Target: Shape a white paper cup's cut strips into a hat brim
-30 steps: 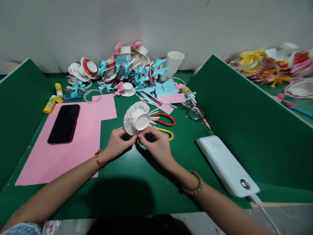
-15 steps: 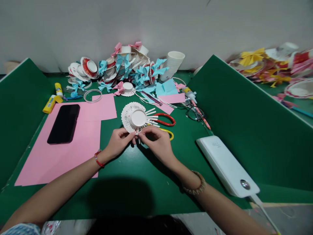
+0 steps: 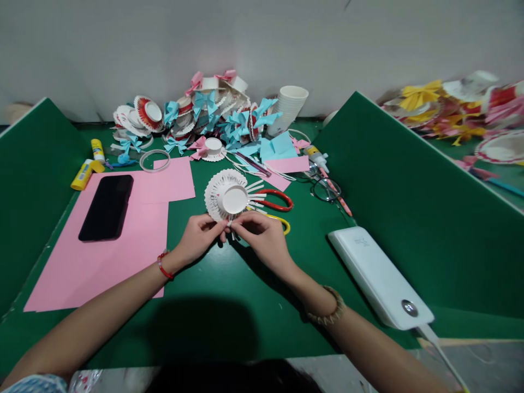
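Observation:
A white paper cup cut into strips (image 3: 234,199) is held over the middle of the green table, its round base facing up. Most strips are folded into a scalloped rim on the left; several on the right stick out straight. My left hand (image 3: 203,233) pinches the rim at its near edge. Right beside it, my right hand (image 3: 262,234) has thumb and forefinger closed on a strip of the same cup. Scissors with one red and one yellow handle loop (image 3: 278,200) lie partly hidden beneath the cup and my right hand.
Pink paper sheets (image 3: 143,262) lie at left with a black phone (image 3: 106,207) on them; glue sticks (image 3: 83,173) are beyond. Finished paper hats with bows (image 3: 207,109) and stacked cups (image 3: 290,106) stand at the back. A white power bank (image 3: 379,275) and green partitions (image 3: 409,202) are right.
The cup has tilted and shifted very slightly to the right between my fingers. Both hands stay almost in the same place, still pinching its near edge.

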Demonstrator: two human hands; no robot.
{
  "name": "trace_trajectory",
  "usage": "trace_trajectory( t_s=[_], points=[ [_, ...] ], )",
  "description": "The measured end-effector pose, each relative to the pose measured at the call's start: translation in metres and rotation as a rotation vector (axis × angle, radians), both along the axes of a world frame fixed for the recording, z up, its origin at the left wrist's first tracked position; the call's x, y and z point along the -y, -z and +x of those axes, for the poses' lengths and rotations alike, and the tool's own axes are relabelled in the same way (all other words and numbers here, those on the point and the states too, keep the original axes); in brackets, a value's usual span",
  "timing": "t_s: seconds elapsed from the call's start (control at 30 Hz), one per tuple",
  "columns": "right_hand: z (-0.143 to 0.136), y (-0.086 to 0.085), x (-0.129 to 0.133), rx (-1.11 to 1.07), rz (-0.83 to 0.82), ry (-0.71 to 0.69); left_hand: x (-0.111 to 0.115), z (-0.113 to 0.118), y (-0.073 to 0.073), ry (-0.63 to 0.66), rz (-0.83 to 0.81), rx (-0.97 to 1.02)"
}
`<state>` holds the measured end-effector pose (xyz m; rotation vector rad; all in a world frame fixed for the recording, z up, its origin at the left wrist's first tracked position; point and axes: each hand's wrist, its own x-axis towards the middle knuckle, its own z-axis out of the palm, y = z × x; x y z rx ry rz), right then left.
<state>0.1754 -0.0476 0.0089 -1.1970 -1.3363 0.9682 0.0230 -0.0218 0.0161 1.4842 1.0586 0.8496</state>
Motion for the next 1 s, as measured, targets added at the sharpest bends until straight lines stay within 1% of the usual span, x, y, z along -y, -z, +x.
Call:
trace_trajectory(
  t_s=[0.17,0.33,0.47,0.77,1.0],
  points=[
    [-0.0010,-0.0002,0.0007,-0.006,-0.024,0.000,-0.0004,0.0001,0.0011,0.044,-0.011,0.020],
    [-0.0009,-0.0018,0.0004,-0.029,-0.079,0.050,-0.0018,0.0010,0.0060,0.007,-0.053,0.089],
    [-0.0009,-0.0019,-0.0002,-0.044,-0.094,0.067,-0.0027,0.0005,0.0077,0.021,-0.094,0.113],
    [0.0019,-0.0046,-0.0012,-0.058,-0.108,0.003,-0.0038,-0.0009,0.0087,0.052,-0.132,0.140],
    [0.0028,-0.0047,-0.0015,-0.041,-0.077,0.011,-0.0059,-0.0020,0.0076,0.061,-0.118,0.136]
  ],
)
